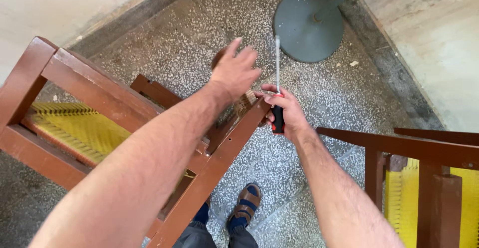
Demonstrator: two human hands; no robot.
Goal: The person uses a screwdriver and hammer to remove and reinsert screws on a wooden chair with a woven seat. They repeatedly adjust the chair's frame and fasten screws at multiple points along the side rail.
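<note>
Left: a brown wooden chair frame (90, 86) with a yellow woven seat (82, 128) lies tipped on the speckled terrazzo floor (349, 98), one long rail (219, 158) running from the lower middle up toward the hands. The left hand (234, 71) hovers above the upper end of that rail, fingers loosely spread and holding nothing; a small brown part beneath it is mostly hidden. Centre: the right hand (284, 111) is wrapped around the red-and-black handle of a screwdriver (277, 86), just beside the rail's end. The tool's long axis stands nearly vertical in the view, its metal shaft pointing away from the person toward the grey round stand base (307, 26). Open floor lies between the rail and the base and below the hands, where a sandalled foot (247, 205) shows. Right: a second brown frame (399, 145) with yellow weave bounds the floor; walls close the far corner.
</note>
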